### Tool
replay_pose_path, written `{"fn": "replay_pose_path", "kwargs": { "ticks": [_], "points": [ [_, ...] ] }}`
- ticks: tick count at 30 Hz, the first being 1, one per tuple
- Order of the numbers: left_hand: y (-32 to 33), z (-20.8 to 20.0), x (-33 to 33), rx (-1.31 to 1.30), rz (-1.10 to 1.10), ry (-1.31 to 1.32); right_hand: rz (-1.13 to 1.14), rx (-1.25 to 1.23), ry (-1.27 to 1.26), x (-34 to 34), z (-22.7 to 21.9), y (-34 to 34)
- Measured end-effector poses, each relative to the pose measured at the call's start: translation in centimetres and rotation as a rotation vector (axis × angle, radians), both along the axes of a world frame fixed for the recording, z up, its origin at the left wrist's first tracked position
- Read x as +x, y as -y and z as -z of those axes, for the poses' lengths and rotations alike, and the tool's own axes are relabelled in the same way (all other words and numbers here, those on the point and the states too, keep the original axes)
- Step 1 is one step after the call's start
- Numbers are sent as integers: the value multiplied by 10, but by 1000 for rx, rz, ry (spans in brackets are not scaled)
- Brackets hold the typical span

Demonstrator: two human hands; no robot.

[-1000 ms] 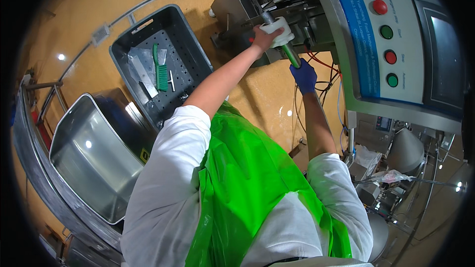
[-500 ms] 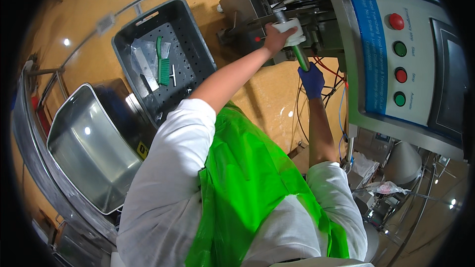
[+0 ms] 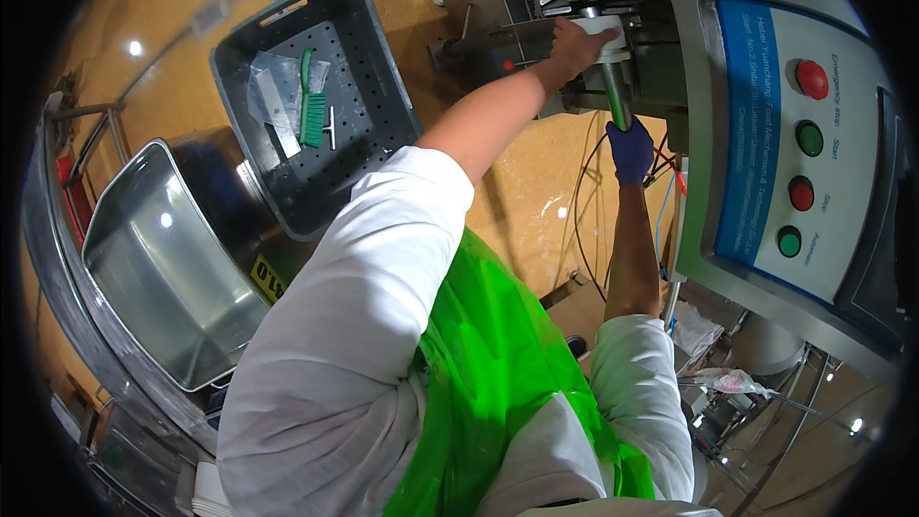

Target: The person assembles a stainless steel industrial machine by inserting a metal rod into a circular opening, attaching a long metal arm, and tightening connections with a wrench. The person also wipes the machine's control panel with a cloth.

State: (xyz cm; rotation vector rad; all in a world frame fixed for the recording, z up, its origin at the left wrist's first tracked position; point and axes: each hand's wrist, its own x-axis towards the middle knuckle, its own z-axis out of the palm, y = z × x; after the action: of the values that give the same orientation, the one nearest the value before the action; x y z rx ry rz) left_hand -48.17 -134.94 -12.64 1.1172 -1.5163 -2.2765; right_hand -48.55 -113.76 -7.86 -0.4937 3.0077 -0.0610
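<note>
A shiny metal tube (image 3: 616, 96), tinted green by reflection, slants beside the machine at the upper right. Around its upper part sits a white plastic block (image 3: 610, 36). My bare left hand (image 3: 580, 46) is closed on that block, thumb lying across it. In a blue glove, my right hand (image 3: 629, 150) grips the tube's lower end. The tube's upper end meets the dark metal parts of the machine (image 3: 661, 67); whether it is seated there I cannot tell.
Right of my hands stands a control panel (image 3: 785, 153) with red and green buttons. A grey perforated crate (image 3: 369, 86) at left holds a green brush (image 3: 312, 110) and clear plastic pieces. Nearer is a steel tub (image 3: 182, 278). Loose cables (image 3: 579, 201) hang below the machine.
Both hands have carried the tube and its white block to the right and slightly farther away, in among the machine's parts. The view has shifted a little as well.
</note>
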Motion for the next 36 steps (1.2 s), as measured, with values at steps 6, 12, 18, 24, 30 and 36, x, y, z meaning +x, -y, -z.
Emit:
{"fn": "replay_pose_path", "kwargs": {
  "ticks": [6, 12, 18, 24, 30, 36],
  "points": [
    [0, -9, -19, 91, -121, 11, 1, 18, -21, -14, 5, -7],
    [-3, -13, -16, -6, -30, 32, 2, -3, -2, -15, 1, -10],
    [-6, -15, -41, 35, 27, 12, -2, -53, -30, -39, 4, -16],
    [-38, -18, -33, -36, 60, 45, -182, -249, -173, -63, 15, -28],
    [-43, 33, 50, -75, 21, -101, 9, 139, -178, -82, 23, -44],
    [-27, 114, 157, -312, 81, -48, 39, 67, -175, -95, 0, -40]
  ]
}}
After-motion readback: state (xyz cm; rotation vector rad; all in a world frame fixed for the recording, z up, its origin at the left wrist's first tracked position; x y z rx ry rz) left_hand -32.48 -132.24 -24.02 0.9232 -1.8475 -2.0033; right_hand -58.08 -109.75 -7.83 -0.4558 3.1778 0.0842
